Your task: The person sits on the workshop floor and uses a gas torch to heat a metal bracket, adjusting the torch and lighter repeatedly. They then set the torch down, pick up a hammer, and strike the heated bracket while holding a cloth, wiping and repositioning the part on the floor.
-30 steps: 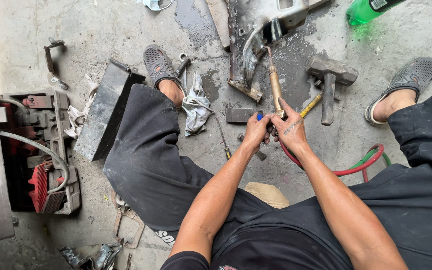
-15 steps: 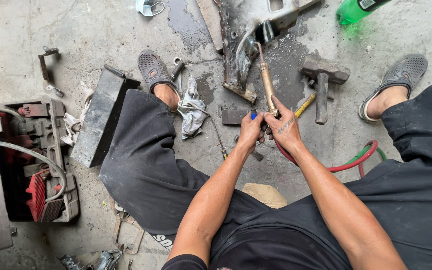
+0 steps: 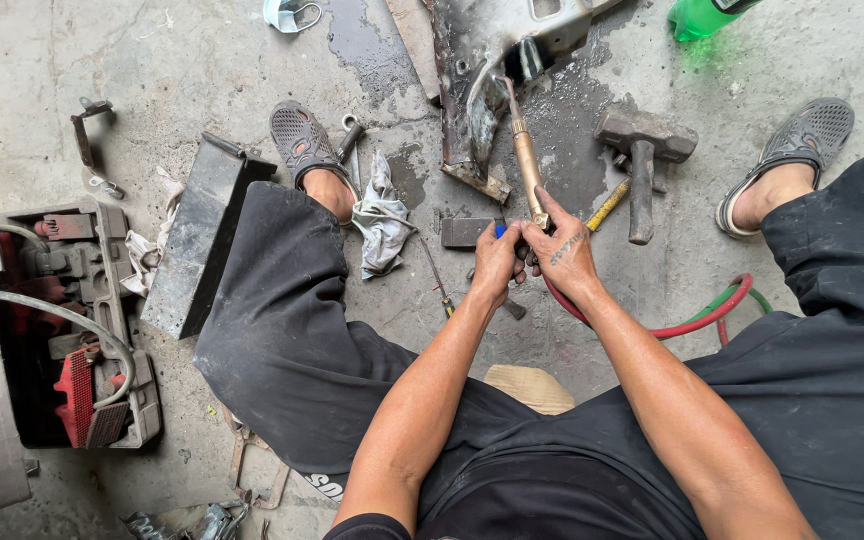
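On the concrete floor (image 3: 152, 60) between my knees, both hands grip the brass-necked gas torch (image 3: 525, 160): right hand (image 3: 564, 252) wrapped round the handle, left hand (image 3: 495, 262) pinching the blue valve. Its tip meets the scorched grey metal bracket (image 3: 472, 60). Adjust the valve slowly; keep the red hose (image 3: 697, 318) slack.

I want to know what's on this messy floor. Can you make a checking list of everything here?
Surface: grey concrete floor, stained, wet patch near top.
Job's things: brass torch pointed at a scorched metal part.
Clutter: sledgehammer, rag, black metal box, green bottle.
Hands: left hand and right hand both grip the torch's handle end.
Cables: red and green hoses.
Surroundings: opened machine at left.
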Demonstrator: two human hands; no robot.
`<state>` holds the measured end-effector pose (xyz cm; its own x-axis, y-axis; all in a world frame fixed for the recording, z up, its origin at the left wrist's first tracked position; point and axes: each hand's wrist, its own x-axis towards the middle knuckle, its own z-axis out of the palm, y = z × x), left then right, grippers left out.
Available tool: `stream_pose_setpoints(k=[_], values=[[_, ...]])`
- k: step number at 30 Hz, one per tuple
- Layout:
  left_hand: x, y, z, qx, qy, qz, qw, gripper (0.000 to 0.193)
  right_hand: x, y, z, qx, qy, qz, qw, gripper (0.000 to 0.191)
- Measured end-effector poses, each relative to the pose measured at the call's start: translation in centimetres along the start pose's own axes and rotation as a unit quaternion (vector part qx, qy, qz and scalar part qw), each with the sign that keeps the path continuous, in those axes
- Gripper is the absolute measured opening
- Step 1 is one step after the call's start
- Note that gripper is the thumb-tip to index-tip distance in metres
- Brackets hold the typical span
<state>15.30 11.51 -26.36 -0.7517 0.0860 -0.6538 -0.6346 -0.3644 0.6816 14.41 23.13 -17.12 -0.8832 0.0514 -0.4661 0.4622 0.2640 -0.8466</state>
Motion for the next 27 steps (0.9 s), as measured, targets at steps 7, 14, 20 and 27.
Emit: stream_pose_setpoints(k=[7,14,20,27], values=[[-0.3,0.1,-0.1,-0.004,-0.003,-0.003,1.0,0.022,-0.1,0.0,0.0,-0.002,-0.008,-0.005,1.0,0.068],[-0.3,-0.6,0.2,0.018,-0.011,-0.019,1.0,0.022,-0.1,1.3,0.0,0.014,0.003,0.026,1.0,0.066],[-0.7,-0.3,0.1,0.016,-0.009,-0.02,1.0,0.022,-0.1,1.0,0.2,0.003,0.005,0.034,0.999,0.066],[-0.7,0.3,0.0,0.001,-0.001,-0.01,1.0,0.021,-0.4,0.2,0.2,-0.018,-0.007,0.005,1.0,0.066]])
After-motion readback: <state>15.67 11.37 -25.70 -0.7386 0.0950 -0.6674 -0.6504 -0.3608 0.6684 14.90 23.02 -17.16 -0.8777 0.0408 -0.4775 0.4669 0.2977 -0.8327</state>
